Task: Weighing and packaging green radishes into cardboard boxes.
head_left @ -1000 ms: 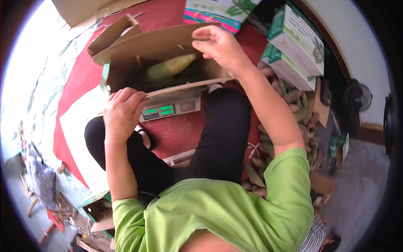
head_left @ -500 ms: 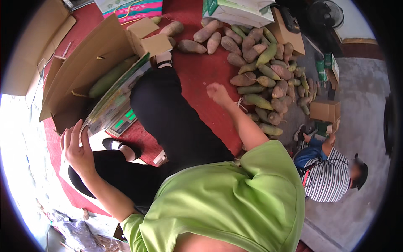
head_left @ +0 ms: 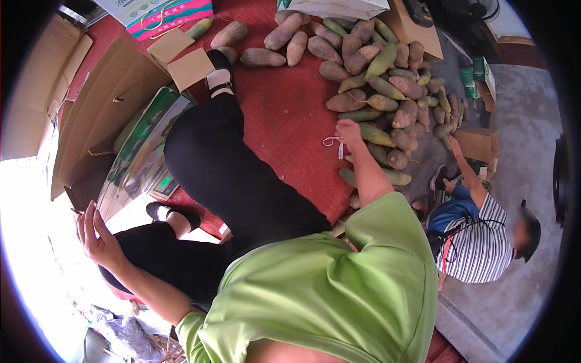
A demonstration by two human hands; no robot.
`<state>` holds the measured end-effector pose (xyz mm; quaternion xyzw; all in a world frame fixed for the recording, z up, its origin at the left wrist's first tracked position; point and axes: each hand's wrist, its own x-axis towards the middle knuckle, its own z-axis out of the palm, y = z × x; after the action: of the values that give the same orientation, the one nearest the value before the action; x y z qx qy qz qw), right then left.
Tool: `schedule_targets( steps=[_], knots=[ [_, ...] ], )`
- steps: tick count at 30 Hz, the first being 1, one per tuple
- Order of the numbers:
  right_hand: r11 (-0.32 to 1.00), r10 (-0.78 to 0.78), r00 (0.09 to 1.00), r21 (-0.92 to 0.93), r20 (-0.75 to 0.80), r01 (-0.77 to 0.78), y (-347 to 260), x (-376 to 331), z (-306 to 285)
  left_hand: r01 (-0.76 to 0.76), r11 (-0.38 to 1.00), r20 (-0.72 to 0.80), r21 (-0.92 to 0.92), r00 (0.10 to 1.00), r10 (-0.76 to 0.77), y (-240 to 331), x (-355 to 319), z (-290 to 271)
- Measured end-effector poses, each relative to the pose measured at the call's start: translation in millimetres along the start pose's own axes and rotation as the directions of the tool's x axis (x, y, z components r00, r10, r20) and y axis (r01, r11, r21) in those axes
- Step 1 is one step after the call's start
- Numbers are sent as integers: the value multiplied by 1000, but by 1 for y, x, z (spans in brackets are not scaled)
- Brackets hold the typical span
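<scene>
I had the left hand (head_left: 101,245) by the near corner of a tall open carton (head_left: 100,91), its fingers released and loosely spread; I could not tell whether their tips met the cardboard. Up and to the right of those fingers, a green root (head_left: 125,133) lay inside the carton, mostly hidden by its wall. Just right of the same fingers, by the carton's lower edge, a scale (head_left: 162,186) showed a lit green display.

I had the right hand (head_left: 350,133) at the near edge of a pile of roots (head_left: 409,88), its fingers curled in; whether they were clenched on anything I could not tell. A white cord (head_left: 331,141) looped just left of them. The reddish and green pile spread above and to the right of these fingers, and a few loose roots (head_left: 263,57) lay up and to their left on the red matting (head_left: 284,139). Well to the right of them, a co-worker in a striped shirt (head_left: 475,248) stretched an arm toward a small brown carton (head_left: 478,145).
</scene>
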<state>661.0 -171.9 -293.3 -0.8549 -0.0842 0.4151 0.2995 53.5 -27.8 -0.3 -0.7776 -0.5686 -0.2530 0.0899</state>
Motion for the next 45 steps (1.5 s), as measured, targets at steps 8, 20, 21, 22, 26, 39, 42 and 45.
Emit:
schedule_targets(
  steps=[8,20,21,22,26,39,42,45],
  knots=[
    [885,100,989,464,-105,-40,-40,55,-39,125,991,15,-48,992,-125,3,-7,8],
    [517,258,961,854,-100,-50,-49,106,-46,150,986,5,-67,989,-150,39,8,-9],
    [459,258,958,888,-128,-5,-45,113,-50,180,976,5,-118,983,-181,40,6,-8],
    [416,249,960,909,-126,12,-42,117,-50,174,976,11,-135,985,-174,40,6,-10],
    [264,206,971,963,-117,60,-21,144,-87,112,977,-9,-183,993,-115,35,8,-4],
    [598,41,955,773,-294,212,19,120,-157,-39,991,4,-125,999,40,29,9,-12],
    [615,-9,944,742,-329,265,-55,76,-125,-30,994,2,-103,1000,30,28,6,-20],
    [625,-118,912,685,-392,375,-85,41,-152,-56,983,-22,-176,998,53,24,8,-10]
  ],
)
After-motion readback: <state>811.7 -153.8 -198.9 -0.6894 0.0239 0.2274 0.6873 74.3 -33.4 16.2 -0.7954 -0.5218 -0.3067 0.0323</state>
